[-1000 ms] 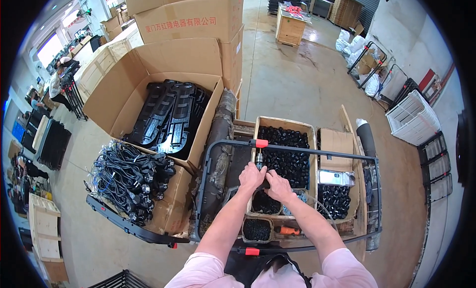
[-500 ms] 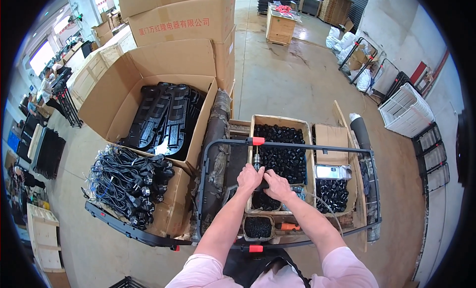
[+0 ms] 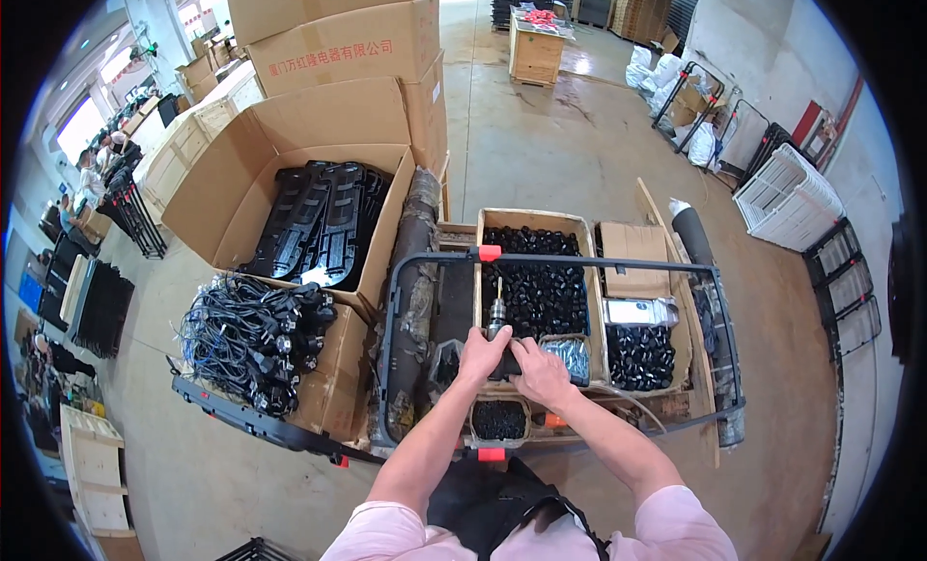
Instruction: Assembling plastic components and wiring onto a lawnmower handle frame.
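Note:
A drill [image 3: 496,319] with a metal chuck and a slim bit points away from me, over a box of black caps [image 3: 546,295]. My left hand [image 3: 482,355] is closed round its body just behind the chuck. Close beside it, my right hand [image 3: 541,372] is closed on the rear part, which the fingers mostly hide. Around both hands lies a black tubular frame [image 3: 560,259]. The bit's tip is apart from the red clip [image 3: 491,253] on the frame's far bar. Another red clip [image 3: 491,455] sits on the near bar.
Near my wrists stand a tub of small black parts [image 3: 500,421] and a tray of screws [image 3: 568,356]. A hose [image 3: 632,404] curves at the right. To the left are bundled plug cables [image 3: 256,344] and a carton [image 3: 328,141] of black plastic panels. People work far left.
The drill and both hands have drawn back toward me, so its bit has come away from the far red clip. The screw tray shows more beside my right hand. My view has shifted slightly.

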Motion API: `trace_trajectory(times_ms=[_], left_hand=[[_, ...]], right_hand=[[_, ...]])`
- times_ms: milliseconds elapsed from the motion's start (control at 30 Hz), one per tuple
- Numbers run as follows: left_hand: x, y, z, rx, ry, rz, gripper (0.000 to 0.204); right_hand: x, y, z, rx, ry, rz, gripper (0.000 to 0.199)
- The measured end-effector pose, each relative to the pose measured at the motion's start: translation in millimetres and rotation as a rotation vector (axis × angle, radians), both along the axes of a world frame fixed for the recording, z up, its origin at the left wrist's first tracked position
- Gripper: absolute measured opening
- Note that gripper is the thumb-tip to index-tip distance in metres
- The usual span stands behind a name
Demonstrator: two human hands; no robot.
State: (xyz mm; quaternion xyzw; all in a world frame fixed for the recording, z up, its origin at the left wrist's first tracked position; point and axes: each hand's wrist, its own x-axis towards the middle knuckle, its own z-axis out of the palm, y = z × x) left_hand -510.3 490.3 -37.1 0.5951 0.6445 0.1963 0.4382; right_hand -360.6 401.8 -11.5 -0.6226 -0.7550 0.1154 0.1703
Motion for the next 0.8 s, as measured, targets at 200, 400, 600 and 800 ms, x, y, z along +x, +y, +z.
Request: trace_trajectory(times_ms=[200, 400, 600, 800], left_hand=[[-25, -114, 36, 0.007, -0.348, 0.037, 0.058], [-70, -263, 41, 0.279, -0.24, 0.016, 0.045], [-117, -376, -22, 0.104, -0.21, 0.173, 0.046], [-136, -386, -56, -0.122, -0.321, 0.289, 0.04]], right_hand=[[-30, -111, 45, 0.067, 0.079, 0.017, 0.065], [-68, -237, 25, 0.063, 0.17, 0.002, 0.074], [-102, -336, -32, -0.079, 0.218, 0.127, 0.08], [-125, -345, -61, -0.302, 0.173, 0.124, 0.081]])
